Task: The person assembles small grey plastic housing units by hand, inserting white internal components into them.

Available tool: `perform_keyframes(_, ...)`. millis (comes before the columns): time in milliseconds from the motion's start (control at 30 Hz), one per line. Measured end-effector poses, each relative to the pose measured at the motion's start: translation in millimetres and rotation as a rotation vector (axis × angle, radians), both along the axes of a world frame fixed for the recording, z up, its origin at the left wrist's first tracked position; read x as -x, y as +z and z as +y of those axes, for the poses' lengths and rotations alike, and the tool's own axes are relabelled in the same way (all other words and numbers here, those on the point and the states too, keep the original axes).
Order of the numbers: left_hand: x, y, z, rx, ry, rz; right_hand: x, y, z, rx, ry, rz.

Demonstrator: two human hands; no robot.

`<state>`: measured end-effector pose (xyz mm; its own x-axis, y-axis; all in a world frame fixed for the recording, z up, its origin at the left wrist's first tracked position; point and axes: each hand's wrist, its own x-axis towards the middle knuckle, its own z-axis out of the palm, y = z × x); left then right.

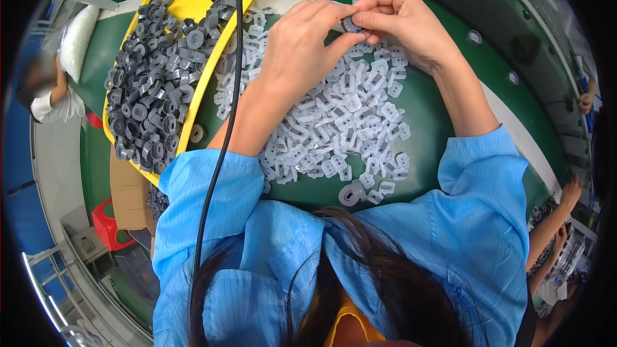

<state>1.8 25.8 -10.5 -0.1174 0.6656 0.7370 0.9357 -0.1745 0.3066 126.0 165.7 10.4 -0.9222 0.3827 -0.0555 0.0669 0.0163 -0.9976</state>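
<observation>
Above the far side of the heap, my left hand (292, 48) and my right hand (408, 29) meet around a small dark grey plastic ring-shaped part (350, 25). Fingers and thumbs of both hands pinch it and cover much of it. Whether a white piece sits in it I cannot tell. Below spreads a loose heap of small whitish translucent plastic clips (350, 115) on the green table (424, 148). One grey round cap (351, 194) with a slot lies at the heap's near edge. Left of my left forearm, a yellow tray (209, 87) holds many dark grey round parts (151, 87).
A black cable (238, 45) hangs across the view, over the tray's side. Loose clips (474, 36) lie to the right. A cardboard box (126, 196) and a red stool (108, 225) stand at the lower left. Other people's arms (571, 193) show at the right; another person (61, 93) is at the left.
</observation>
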Motion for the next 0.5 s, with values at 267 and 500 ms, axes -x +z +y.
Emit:
perform_keyframes(267,17,13,-8,0.187,-0.258,-0.077,-4,9,-13,-0.298,0.069,-0.109)
perform_keyframes(500,16,27,-7,0.008,-0.163,-0.027,5,15,-19,-0.164,-0.007,0.135)
